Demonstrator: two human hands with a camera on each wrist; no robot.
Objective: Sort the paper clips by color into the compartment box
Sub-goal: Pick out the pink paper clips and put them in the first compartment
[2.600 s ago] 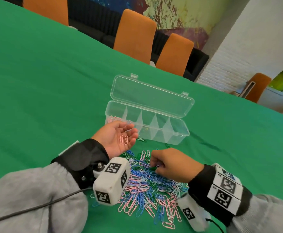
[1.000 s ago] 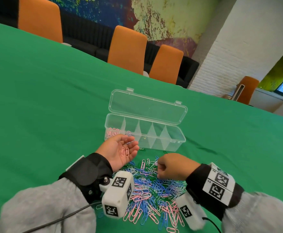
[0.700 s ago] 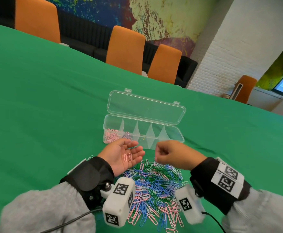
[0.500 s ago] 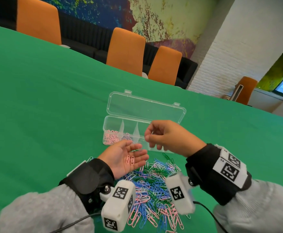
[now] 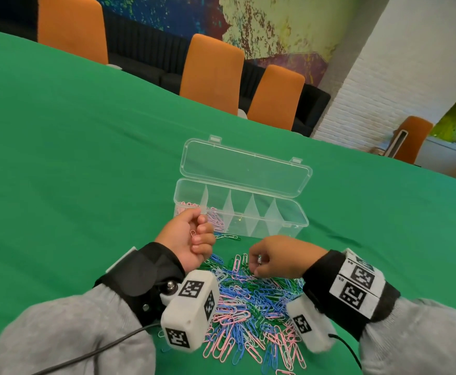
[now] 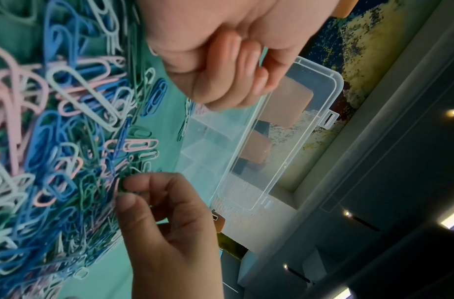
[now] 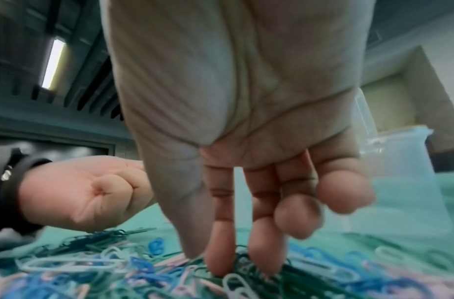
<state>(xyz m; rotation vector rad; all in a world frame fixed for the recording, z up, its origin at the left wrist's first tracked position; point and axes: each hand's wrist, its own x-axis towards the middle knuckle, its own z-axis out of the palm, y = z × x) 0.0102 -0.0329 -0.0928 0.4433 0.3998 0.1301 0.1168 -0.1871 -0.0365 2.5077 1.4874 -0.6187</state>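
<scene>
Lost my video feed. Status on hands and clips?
Left hand fisted round pink clips. Right hand fingertips in the pile. Box open, nothing blocking.

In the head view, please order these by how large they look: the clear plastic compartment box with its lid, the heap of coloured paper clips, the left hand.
1. Clear plastic compartment box, lid open.
2. Heap of coloured paper clips; partly hidden by the wrists, so its rank against the box is unsure.
3. Left hand, clearly smallest.

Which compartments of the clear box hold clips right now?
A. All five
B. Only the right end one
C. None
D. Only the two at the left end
D: in the head view pink clips lie in the left two compartments of the box; the other three look empty.
</scene>
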